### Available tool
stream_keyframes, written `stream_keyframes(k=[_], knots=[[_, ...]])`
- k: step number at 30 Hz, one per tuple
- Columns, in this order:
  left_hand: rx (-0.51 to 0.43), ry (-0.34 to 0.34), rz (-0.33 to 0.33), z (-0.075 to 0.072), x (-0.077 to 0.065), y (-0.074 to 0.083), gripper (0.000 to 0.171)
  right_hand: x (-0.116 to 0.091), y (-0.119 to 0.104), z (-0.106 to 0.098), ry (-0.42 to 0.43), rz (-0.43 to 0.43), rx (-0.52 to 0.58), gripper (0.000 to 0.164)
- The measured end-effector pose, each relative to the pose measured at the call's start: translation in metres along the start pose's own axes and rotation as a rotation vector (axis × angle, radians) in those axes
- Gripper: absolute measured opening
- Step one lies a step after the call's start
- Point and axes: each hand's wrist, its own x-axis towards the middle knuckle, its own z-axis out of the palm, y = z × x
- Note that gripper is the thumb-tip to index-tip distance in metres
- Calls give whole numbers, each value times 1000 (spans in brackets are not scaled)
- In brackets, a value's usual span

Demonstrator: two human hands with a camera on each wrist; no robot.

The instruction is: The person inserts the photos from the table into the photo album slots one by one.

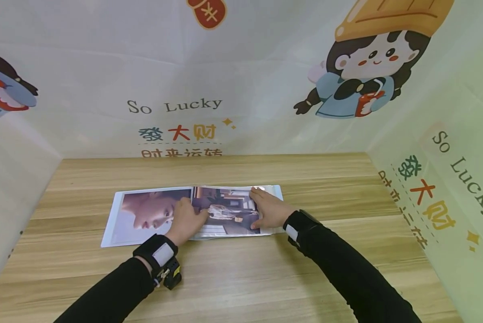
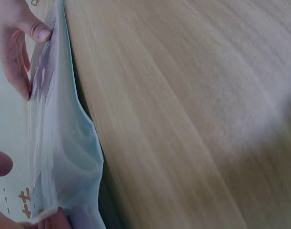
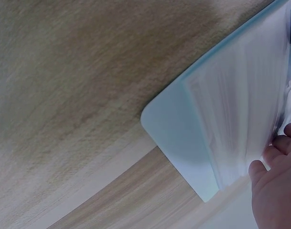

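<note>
A photo album [image 1: 111, 224] lies spread on the table, its pages fitted with clear sleeves [image 3: 231, 109]. The left page shows a close-up face photo [image 1: 148, 211]; on the right page is a photo of a figure in a room [image 1: 229, 211]. My left hand [image 1: 186, 220] is at the middle fold, fingers curled, pinching the sleeve's inner edge, which bulges up in the left wrist view. With fingers spread, my right hand [image 1: 271, 208] rests on the right page, thumb and fingertips at the photo's outer edge. The right wrist view shows its fingers [image 3: 278, 152] on the plastic.
The wood-grain table [image 1: 241, 278] extends around the album. A pale printed cloth [image 1: 104, 67] with cartoon figures and lettering stands behind it and along both sides. Each wrist wears a black strap [image 1: 156, 253].
</note>
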Motion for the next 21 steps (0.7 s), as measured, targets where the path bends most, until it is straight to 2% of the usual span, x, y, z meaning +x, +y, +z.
stream_keyframes(k=[5,12,17,21], knots=[[61,-60,23,-5,0,1,61,-1,-2,-3,-5,1,9,98],[159,-96,137,-3,3,-5,54,-1,-1,-4,2,-9,22,97],[195,-118,180,-3,2,-7,51,-2,3,-3,-1,1,18,97],[205,-180,197,-9,0,-10,56,-2,6,-2,8,-4,30,98]])
